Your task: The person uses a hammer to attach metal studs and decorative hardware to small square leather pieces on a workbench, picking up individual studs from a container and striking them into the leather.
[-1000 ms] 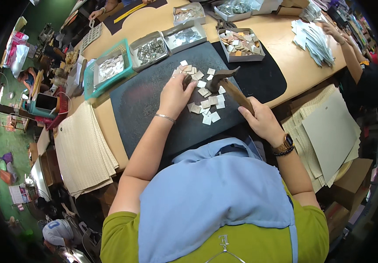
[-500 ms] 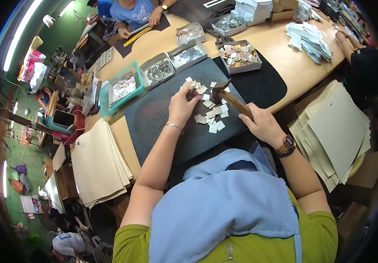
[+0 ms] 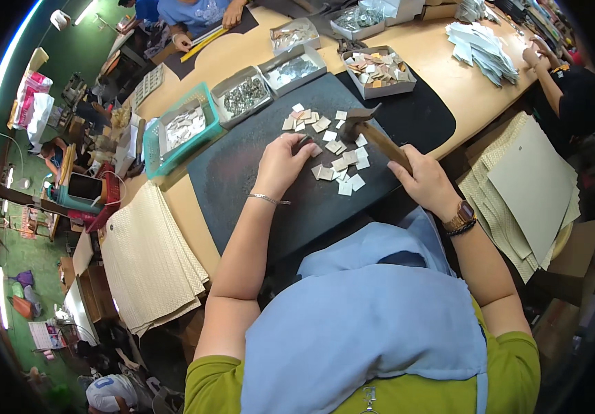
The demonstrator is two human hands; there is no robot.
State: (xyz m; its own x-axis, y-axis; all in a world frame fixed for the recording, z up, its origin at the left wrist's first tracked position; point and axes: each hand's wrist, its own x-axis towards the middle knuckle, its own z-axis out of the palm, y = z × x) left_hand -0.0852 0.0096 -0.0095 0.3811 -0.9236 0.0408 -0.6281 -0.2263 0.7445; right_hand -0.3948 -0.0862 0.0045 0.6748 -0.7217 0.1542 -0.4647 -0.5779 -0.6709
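Across the middle of the frame lies a large dark mat (image 3: 256,179) on a tan worktable (image 3: 442,62), with the small work spread over its upper centre. Upper left of it stands a teal basket (image 3: 151,141), and grey trays (image 3: 242,96) of small pieces run along the mat's top edge. Left of centre, the left hand (image 3: 280,165) lies palm down on the mat, fingers curled, its fingertips pressing at the left edge of the scattered pale squares (image 3: 342,162). Right of centre, the right hand (image 3: 425,181) is closed around the wooden handle of a hammer (image 3: 373,131), whose dark head sits above the squares, just right of the left fingertips. Those squares lie between the two hands.
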